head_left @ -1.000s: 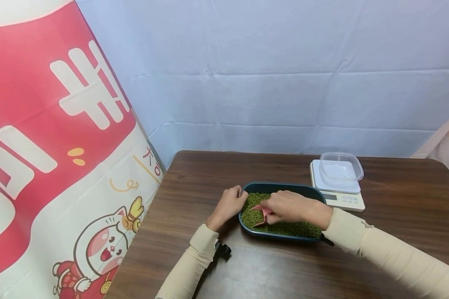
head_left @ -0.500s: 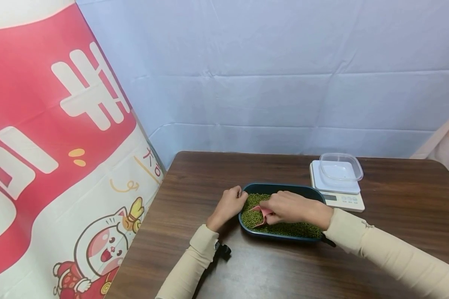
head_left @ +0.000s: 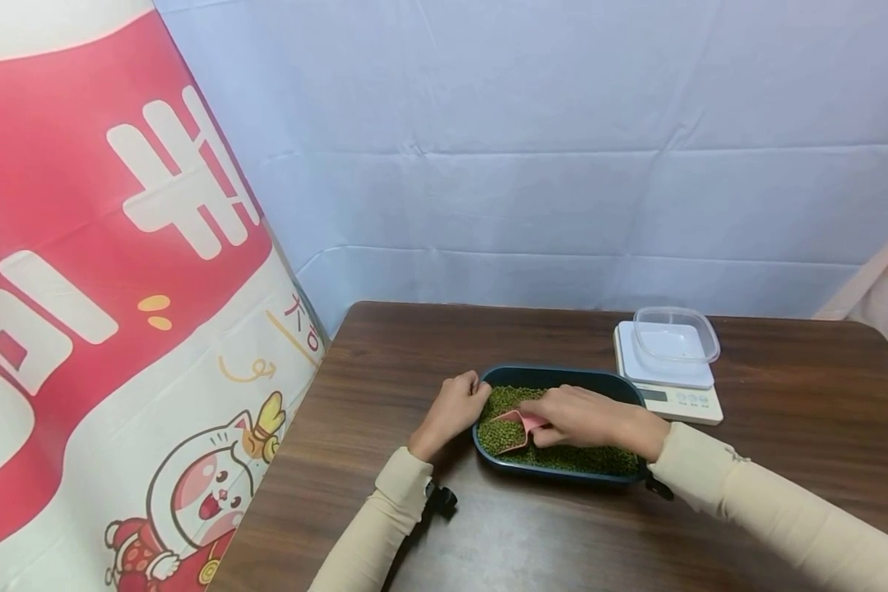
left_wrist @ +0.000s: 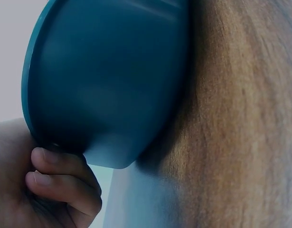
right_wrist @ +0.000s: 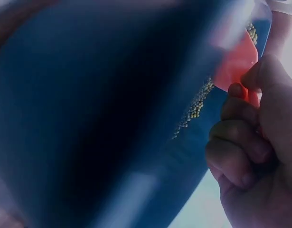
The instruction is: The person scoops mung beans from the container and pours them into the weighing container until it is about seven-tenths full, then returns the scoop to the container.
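Note:
A dark blue oblong tub (head_left: 555, 475) holds green mung beans (head_left: 592, 459). At its left end my left hand (head_left: 455, 405) grips the rim; in the left wrist view its curled fingers (left_wrist: 65, 183) lie against the tub's outer wall (left_wrist: 108, 80). My right hand (head_left: 580, 418) reaches over the tub and holds a pink scoop (head_left: 516, 434) by its handle. The scoop's mouth points left and beans lie in it. In the right wrist view the tub wall covers part of the scoop (right_wrist: 237, 64), and the fingers wrap round its handle.
Behind the tub on the right stands a white kitchen scale (head_left: 684, 401) with a clear plastic container (head_left: 677, 337) on its platform. All rest on a brown wooden table (head_left: 407, 345). A pale cloth hangs behind, and a red and white printed banner (head_left: 67, 164) at the left.
My right hand has shifted slightly right and the scoop has tilted up, so more of its body and beans show. My left hand stays on the tub's rim.

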Tool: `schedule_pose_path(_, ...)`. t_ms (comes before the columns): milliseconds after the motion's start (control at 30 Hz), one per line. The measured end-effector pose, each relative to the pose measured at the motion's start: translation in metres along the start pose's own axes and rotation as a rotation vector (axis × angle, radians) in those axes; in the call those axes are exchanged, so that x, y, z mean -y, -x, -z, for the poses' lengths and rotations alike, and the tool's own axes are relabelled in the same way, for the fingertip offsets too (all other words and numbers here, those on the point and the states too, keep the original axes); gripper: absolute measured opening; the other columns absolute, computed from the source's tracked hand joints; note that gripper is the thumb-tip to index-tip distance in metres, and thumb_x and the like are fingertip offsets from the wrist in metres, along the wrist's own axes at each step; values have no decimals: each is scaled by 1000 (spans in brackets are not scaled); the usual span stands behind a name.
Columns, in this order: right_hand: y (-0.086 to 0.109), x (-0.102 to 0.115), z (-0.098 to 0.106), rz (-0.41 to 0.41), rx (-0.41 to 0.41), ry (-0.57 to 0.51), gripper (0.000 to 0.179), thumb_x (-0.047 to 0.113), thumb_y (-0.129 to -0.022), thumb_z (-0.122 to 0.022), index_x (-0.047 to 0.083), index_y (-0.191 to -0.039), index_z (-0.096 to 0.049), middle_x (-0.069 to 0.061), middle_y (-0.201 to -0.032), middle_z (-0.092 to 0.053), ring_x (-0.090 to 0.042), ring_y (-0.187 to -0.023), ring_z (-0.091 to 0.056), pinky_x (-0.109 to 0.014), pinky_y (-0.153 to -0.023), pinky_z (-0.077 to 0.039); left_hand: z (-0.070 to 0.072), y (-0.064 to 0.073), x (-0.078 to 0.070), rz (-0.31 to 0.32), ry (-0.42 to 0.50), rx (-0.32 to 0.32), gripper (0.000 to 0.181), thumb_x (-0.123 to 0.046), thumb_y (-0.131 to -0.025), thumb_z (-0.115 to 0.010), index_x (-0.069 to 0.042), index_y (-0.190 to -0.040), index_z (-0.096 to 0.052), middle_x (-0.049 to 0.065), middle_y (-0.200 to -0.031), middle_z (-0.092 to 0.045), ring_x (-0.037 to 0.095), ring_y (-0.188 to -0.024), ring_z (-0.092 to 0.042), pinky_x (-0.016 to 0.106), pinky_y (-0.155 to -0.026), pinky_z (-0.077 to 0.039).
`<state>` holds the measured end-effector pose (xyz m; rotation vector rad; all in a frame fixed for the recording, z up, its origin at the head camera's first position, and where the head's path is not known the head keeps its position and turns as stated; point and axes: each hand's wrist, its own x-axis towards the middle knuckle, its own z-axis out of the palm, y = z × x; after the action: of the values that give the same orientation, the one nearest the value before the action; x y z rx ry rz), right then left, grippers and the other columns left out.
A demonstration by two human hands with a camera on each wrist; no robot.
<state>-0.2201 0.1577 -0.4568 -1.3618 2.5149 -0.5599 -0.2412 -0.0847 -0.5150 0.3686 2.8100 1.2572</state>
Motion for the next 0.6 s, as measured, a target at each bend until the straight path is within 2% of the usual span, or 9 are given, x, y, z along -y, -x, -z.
schedule_pose_path(267,6,-6,-4,-36,9,-56,16,11,-99,-62,22,-90,-54,14,-66,-34,0,-54,-22,-21,-55,-24,1,1,1,-1,7,7,34,-25,-108,-50,-17,-76,-42,-4,-65,-36,11,-56,-32,26,-59,-34)
schedule_pose_path(600,8,-13,-7,-47,-19,-90,18,8,-97,-60,23,-90,-53,15,-67,-34,2,-56,-26,-20,-56,-27,1,1,-1,1,-2,8,35,-25,-108,-50,-17,-75,-42,-4,-64,-36,12,-56,-32,26,-59,-34)
